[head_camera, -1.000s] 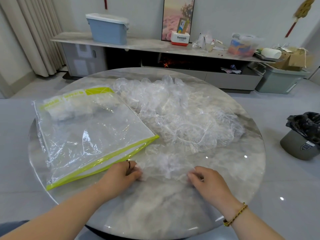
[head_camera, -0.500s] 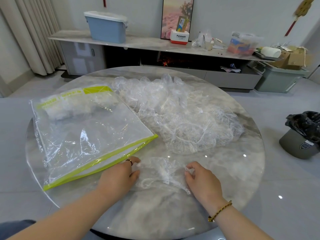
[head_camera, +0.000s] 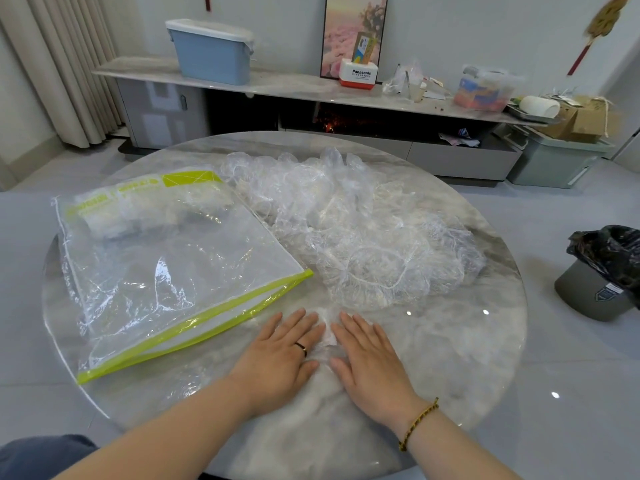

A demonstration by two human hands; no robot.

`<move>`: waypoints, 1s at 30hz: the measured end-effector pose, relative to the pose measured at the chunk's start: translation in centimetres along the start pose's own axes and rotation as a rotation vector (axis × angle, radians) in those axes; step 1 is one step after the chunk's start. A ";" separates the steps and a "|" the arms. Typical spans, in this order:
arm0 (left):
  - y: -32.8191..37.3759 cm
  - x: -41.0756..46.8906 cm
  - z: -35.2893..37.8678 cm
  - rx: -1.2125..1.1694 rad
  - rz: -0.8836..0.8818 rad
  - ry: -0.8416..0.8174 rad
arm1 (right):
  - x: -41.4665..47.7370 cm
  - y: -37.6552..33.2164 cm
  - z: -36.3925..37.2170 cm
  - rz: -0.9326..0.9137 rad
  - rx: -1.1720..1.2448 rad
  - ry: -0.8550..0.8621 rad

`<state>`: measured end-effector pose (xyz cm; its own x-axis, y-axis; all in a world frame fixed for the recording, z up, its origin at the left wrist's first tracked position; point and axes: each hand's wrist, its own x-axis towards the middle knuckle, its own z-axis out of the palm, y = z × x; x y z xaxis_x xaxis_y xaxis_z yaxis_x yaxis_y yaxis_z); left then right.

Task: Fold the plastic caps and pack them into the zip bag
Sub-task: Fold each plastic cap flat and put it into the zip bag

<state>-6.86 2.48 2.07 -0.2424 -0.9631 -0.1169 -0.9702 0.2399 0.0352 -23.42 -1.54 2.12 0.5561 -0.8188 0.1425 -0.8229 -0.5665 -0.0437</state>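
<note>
Both hands were down flat on the table [head_camera: 467,358] near its front edge, palms down. Left hand [head_camera: 280,355] and right hand [head_camera: 370,362] lay side by side w/ fingers [head_camera: 356,329] straight and close together. They weren't curled round anything, just pressing on a plastic cap [head_camera: 327,332] squashed under and between them. Only a small crumpled white bit of it showed in the gap between the hands. Couldn't really tell how neatly it was folded tbh, clear film on pale marble.

The zip bag [head_camera: 166,265] lay flat on the left side of the table, green zip strip toward the front edge. Its front-right corner was near the left fingertips, not touching. Inside, at the bag's far end, sat a bundle of packed caps [head_camera: 149,216].

The pile of loose caps [head_camera: 346,230] was heaped from the middle of the table toward the far and right edges. Its nearest cap, elastic ring up, was just beyond the fingertips.

Ring [head_camera: 300,348] on the left hand, braided bracelet [head_camera: 417,422] on the right wrist. Bin [head_camera: 602,292] w/ black liner stood on the floor off the right edge.
</note>
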 end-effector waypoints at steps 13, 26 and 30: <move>-1.8 0.3 -2.5 -0.264 -0.190 0.181 | -0.2 0.8 -2.5 -0.185 0.094 0.259; -0.8 -1.1 -2.1 -0.351 -0.257 0.045 | -0.9 0.6 -2.4 -0.221 0.192 0.107; -0.9 -1.4 -2.5 -0.370 -0.264 0.069 | -2.8 -0.2 -2.4 -0.459 0.117 0.007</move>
<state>-5.65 3.34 4.71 0.0257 -0.9943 -0.1036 -0.9283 -0.0622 0.3667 -25.12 1.05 4.15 0.8583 -0.4808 0.1794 -0.4732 -0.8768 -0.0858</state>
